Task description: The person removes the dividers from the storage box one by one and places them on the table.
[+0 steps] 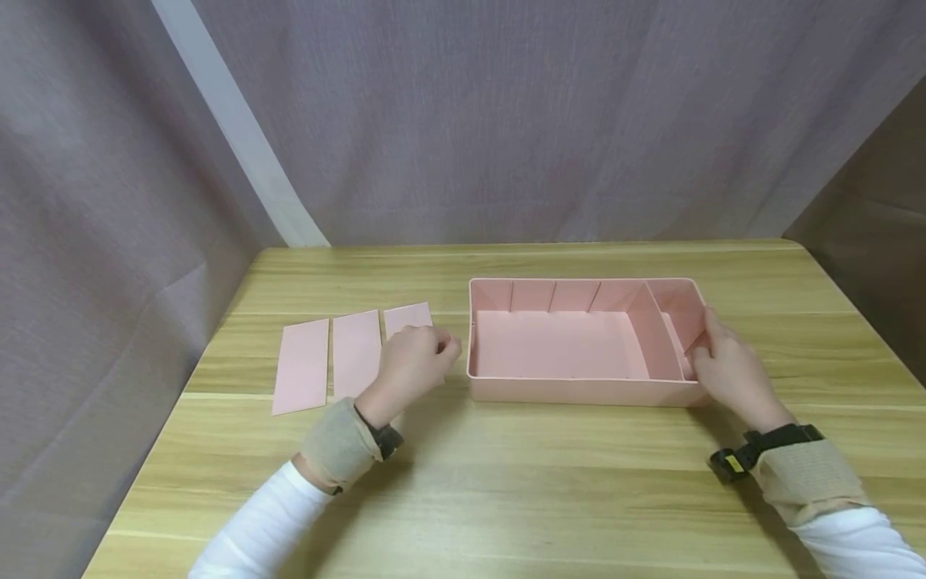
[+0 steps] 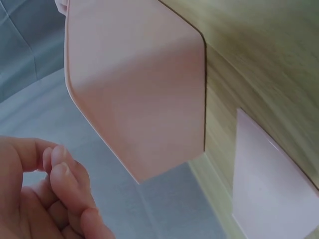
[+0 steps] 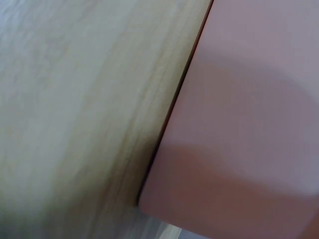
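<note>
A long pink plastic storage box [image 1: 564, 390] stands on the table, with one upright divider [image 1: 653, 334] near its right end. My right hand [image 1: 734, 374] grips the box's right end wall; in the right wrist view only the box side [image 3: 244, 134] shows, not the fingers. My left hand [image 1: 415, 358] hovers just left of the box, apart from it. Its fingers [image 2: 70, 181] are loosely curled and hold nothing. Beneath and beside it lie three flat pink panels: a left one [image 1: 301, 366], a middle one [image 1: 356, 346] and a right one [image 1: 407, 316], partly hidden by the hand.
Thin vertical ridges line the inner back wall [image 1: 531, 295] of the box. The wooden table [image 1: 521, 490] reaches back to a grey curtain [image 1: 463, 121], which also hangs along the left side.
</note>
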The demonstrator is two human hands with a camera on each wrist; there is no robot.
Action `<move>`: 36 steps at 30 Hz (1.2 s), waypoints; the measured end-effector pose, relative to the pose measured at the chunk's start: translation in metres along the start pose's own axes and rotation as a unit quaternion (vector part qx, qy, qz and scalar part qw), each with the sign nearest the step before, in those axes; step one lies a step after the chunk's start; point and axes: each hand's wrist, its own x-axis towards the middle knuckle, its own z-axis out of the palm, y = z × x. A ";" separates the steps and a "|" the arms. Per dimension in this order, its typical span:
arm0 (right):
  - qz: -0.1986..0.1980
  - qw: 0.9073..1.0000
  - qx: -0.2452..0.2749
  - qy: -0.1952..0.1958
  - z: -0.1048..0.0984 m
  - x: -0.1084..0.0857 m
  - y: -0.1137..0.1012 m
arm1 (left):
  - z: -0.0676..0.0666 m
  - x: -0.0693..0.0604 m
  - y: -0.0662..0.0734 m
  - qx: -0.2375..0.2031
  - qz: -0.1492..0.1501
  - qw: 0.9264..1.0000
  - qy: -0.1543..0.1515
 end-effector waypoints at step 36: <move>0.008 1.000 0.006 -0.006 0.001 0.002 0.002 | 0.016 0.009 0.042 0.018 0.045 0.999 -0.026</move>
